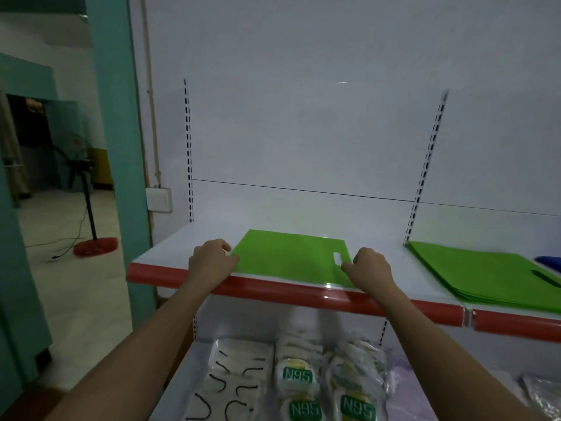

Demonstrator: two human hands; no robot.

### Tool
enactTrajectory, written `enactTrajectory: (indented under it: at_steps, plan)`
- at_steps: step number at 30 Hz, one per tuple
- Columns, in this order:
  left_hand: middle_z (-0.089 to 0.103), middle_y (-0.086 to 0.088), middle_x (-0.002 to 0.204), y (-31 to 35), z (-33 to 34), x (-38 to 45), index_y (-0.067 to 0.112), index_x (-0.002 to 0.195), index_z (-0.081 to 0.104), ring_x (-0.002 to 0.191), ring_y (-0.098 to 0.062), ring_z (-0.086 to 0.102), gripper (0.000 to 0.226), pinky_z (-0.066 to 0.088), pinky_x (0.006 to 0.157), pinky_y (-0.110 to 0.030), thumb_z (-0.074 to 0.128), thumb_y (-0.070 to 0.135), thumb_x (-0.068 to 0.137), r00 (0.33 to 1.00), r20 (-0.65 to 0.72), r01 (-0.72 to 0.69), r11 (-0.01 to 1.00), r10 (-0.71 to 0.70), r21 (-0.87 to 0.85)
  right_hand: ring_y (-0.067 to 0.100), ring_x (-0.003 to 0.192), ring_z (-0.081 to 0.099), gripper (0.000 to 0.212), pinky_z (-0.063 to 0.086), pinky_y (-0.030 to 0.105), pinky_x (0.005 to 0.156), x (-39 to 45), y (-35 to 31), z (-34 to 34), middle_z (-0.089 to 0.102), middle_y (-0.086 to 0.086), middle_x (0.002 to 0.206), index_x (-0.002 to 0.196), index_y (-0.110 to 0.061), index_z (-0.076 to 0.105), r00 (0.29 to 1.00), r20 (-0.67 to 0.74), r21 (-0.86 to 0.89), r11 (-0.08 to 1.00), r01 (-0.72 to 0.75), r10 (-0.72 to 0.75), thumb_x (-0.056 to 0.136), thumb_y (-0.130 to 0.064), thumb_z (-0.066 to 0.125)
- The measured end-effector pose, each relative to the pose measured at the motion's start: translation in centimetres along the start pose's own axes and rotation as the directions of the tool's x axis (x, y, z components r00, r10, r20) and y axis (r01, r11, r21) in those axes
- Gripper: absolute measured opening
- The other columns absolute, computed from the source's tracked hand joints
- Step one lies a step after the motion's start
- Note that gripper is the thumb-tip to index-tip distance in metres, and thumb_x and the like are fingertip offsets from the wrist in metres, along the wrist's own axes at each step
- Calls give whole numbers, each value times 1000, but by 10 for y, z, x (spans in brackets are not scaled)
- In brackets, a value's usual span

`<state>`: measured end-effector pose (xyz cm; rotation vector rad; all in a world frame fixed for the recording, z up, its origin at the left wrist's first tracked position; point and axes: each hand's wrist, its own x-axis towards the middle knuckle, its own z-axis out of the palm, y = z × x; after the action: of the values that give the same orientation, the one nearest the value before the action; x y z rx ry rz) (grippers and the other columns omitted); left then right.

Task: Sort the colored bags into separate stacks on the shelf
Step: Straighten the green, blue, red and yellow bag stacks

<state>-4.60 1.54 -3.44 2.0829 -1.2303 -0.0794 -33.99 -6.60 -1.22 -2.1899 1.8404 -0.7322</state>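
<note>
Green bag (291, 258) lying flat at the front edge of the shelf (170, 253). Left hand (211, 258) grips its left edge, fingers curled; right hand (368, 268) pinches its right edge beside the handle slot. Green stack (485, 275) lies toward the shelf's right end.

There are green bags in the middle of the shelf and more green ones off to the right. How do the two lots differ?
The middle green bag looks like a single flat bag or a very thin layer; the right green stack shows many layered edges. The left hand and right hand hold the middle bag at its sides; nothing touches the right stack. The middle bag's handle slot shows white, the stack's dark. Both are bright green and lie flat on the white shelf.
</note>
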Motion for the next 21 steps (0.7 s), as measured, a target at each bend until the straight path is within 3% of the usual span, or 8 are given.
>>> enactTrajectory:
  at_steps: [2, 4, 7, 12, 15, 17, 19, 21]
  plan:
    - [62, -5, 125, -3, 11, 18, 20, 124, 60, 118, -29, 52, 46, 43, 98, -37, 64, 43, 84, 998, 33, 58, 995, -60, 75, 29, 87, 56, 39, 44, 33, 77, 16, -1, 9, 53, 4, 76, 72, -9, 44, 999, 31, -52, 998, -26, 28, 92, -38, 61]
    - [56, -8, 130, -4, 21, 32, 21, 129, 56, 122, -31, 46, 56, 38, 98, -38, 61, 52, 83, 993, 75, 77, 971, -96, 225, 32, 105, 56, 44, 43, 34, 86, 28, 0, 23, 61, 12, 102, 97, -4, 56, 996, 60, -101, 993, -58, 64, 92, -47, 59]
    - [57, -6, 129, -7, 33, 42, 24, 128, 58, 121, -30, 47, 61, 38, 96, -38, 60, 61, 79, 996, 74, 35, 955, -59, 293, 35, 108, 52, 54, 36, 34, 79, 37, 7, 47, 59, 19, 110, 105, -1, 56, 995, -9, -68, 993, -101, 101, 86, -51, 64]
    - [67, 6, 120, -17, 32, 57, 27, 121, 64, 113, -20, 59, 56, 44, 97, -35, 74, 56, 74, 989, 143, 19, 995, -32, 94, 32, 85, 60, 46, 44, 35, 72, 48, 16, 62, 56, 4, 74, 73, -12, 50, 991, -22, 6, 992, -129, 129, 83, -54, 68]
    - [68, 2, 113, -20, 28, 68, 22, 116, 67, 103, -17, 62, 53, 46, 91, -31, 81, 47, 72, 971, 238, 42, 998, -32, -37, 28, 90, 61, 42, 46, 37, 82, 46, 13, 64, 58, -4, 81, 86, -17, 58, 994, -26, -16, 995, -103, 102, 86, -58, 62]
    - [70, 2, 108, -24, 29, 71, 28, 102, 68, 97, -16, 63, 48, 48, 90, -31, 81, 54, 64, 961, 275, 27, 996, -3, -81, 27, 99, 60, 36, 43, 37, 84, 43, 11, 62, 58, -4, 94, 99, -23, 55, 995, -28, 1, 995, -100, 100, 87, -56, 61]
    - [71, 3, 99, -27, 31, 72, 30, 85, 63, 91, -18, 67, 53, 52, 90, -39, 70, 67, 47, 960, 276, -11, 989, 52, -147, 27, 97, 60, 33, 43, 37, 81, 40, 10, 59, 58, -4, 97, 100, -24, 50, 994, -27, 58, 993, -102, 103, 87, -52, 64]
    - [73, 3, 96, -36, 38, 77, 37, 88, 57, 88, -21, 70, 55, 53, 88, -47, 67, 68, 43, 956, 280, -11, 962, 90, -272, 27, 89, 58, 35, 41, 36, 73, 39, 9, 56, 58, -3, 93, 101, -23, 45, 993, -36, 144, 984, -106, 112, 86, -46, 68]
